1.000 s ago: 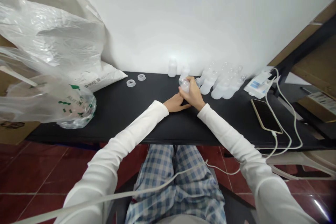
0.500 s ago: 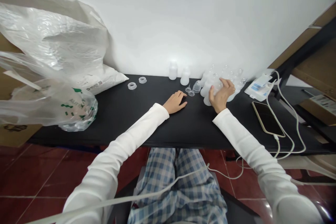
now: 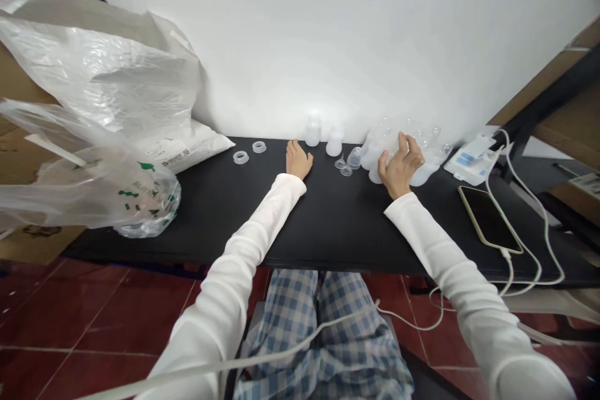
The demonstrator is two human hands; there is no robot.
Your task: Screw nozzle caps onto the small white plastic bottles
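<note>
The left hand [image 3: 299, 159] lay flat and open on the black desk [image 3: 328, 225] just above the frame's centre, holding nothing, near two upright small bottles [image 3: 312, 132] by the wall. Right of centre, the right hand [image 3: 400, 162] rested with fingers spread and bent over a heap of translucent bottles [image 3: 374, 151], touching them; whether it gripped one could not be told. Small clear caps [image 3: 345, 168] sat between the hands.
</note>
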